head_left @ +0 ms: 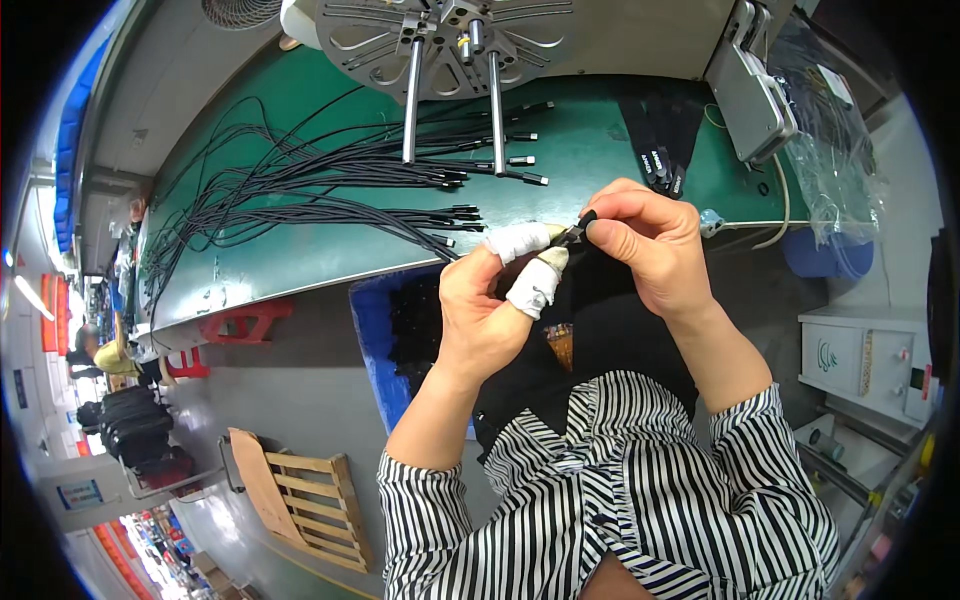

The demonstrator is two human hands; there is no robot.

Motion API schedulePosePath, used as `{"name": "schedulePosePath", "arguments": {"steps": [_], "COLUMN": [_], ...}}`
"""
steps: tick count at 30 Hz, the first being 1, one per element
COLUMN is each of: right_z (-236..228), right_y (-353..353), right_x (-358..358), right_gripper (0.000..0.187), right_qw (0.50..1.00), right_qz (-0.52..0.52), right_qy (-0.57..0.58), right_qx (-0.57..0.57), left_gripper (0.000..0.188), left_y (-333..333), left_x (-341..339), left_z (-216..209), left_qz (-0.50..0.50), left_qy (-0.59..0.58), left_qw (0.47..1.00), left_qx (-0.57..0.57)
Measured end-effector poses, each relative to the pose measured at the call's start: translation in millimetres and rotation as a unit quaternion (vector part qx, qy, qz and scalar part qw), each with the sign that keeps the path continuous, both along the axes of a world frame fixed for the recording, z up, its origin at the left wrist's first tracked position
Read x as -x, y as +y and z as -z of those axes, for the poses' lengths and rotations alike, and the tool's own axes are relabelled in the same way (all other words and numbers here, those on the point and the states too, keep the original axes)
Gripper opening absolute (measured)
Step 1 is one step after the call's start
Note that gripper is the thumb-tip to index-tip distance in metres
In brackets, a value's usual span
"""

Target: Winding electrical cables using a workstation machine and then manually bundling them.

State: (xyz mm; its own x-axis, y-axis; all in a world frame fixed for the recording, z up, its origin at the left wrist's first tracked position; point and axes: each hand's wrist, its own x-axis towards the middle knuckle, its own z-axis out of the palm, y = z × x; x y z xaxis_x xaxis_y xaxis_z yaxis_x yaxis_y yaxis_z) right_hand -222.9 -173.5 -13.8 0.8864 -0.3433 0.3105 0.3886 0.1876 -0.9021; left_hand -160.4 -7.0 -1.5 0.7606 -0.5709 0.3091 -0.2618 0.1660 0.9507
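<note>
Head view. Center of frame, over the gap between bench and lap: my two hands meet at a small black piece (pixel 571 237). My left hand (pixel 478 318) has finger and thumb together, clamped on its near end; white wraps (pixel 533 289) cover both tips, probably for grip or to spare the skin. My right hand (pixel 662 248) pinches a black tab (pixel 589 217) between thumb and forefinger. Whether piece and tab are one part, I cannot tell; my fingertips cover the join. Holding from both sides seems to steady something this small.

Upper left to center: black cables (pixel 330 178) lie along the green bench (pixel 590 120), many plug ends pointing right, toward the middle, presumably for easy reach. Upper right: black straps (pixel 657 135) fanned, lower ends near the bench edge, likely for the same reason.

Top center: a metal wheel (pixel 450 65), two rods jutting over the cables. Left of center, below the bench edge: a blue bin (pixel 372 335) with dark contents, perhaps set there to keep stock close.
</note>
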Motion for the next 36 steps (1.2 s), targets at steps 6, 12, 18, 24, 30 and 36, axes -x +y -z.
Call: {"name": "schedulePosePath", "arguments": {"steps": [6,12,18,24,30,36], "right_z": [0,-8,-11,-14,-33,-49], "right_y": [-2,1,4,3,0,-15], "right_x": [2,3,6,6,-4,-60], "right_gripper": [0.013,0.014,0.015,0.021,0.021,0.014], "right_qw": [1.0,0.996,0.981,0.982,0.95,0.829], "right_qz": [0.013,0.049,0.08,-0.076,0.036,0.282], "right_qy": [0.005,0.002,-0.008,0.164,-0.033,-0.132], "right_qx": [-0.005,0.074,0.176,0.053,0.308,0.464], "left_gripper": [0.024,0.024,0.03,0.032,0.031,0.034], "left_y": [3,4,3,8,17,8], "left_x": [-8,-6,-9,-10,-36,-82], "left_z": [8,6,-1,-12,-51,-105], "left_qz": [0.003,-0.018,-0.052,-0.006,0.06,-0.04], "left_qy": [-0.067,-0.091,-0.278,-0.268,-0.372,-0.458], "left_qw": [0.998,0.995,0.956,0.952,0.918,0.846], "left_qx": [-0.012,-0.021,-0.079,-0.147,-0.123,-0.269]}}
